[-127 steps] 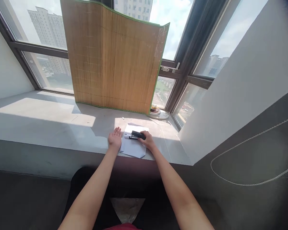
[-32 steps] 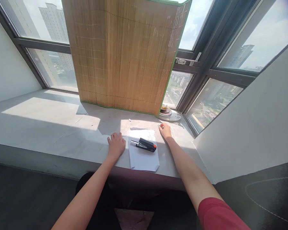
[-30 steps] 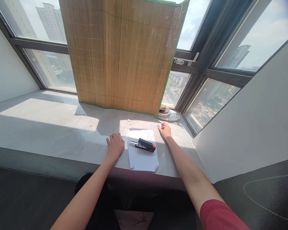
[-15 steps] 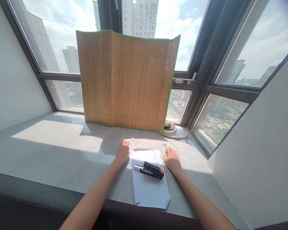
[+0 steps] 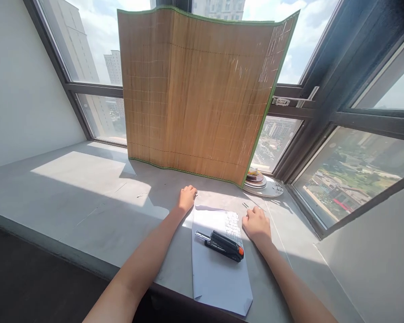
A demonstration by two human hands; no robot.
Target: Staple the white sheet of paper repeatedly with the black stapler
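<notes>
I see L hand (image 5: 187, 198) curled at small dark bit (image 5: 196, 194), grip unclear; R hand (image 5: 256, 224) curled nr thin grey strips (image 5: 245, 205), hold unclear. Black stapler w/ orange end (image 5: 224, 246) on white paper (image 5: 218, 285), at front edge of grey sill (image 5: 97, 224). I'd pinch lightly, wrists off paper.

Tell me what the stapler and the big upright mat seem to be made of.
Stapler: probably hard plastic, black with a slight sheen; its silver strip shines like bare metal. Mat: likely bamboo or thin wood, fairly matte, judging by its fine vertical slats.
</notes>
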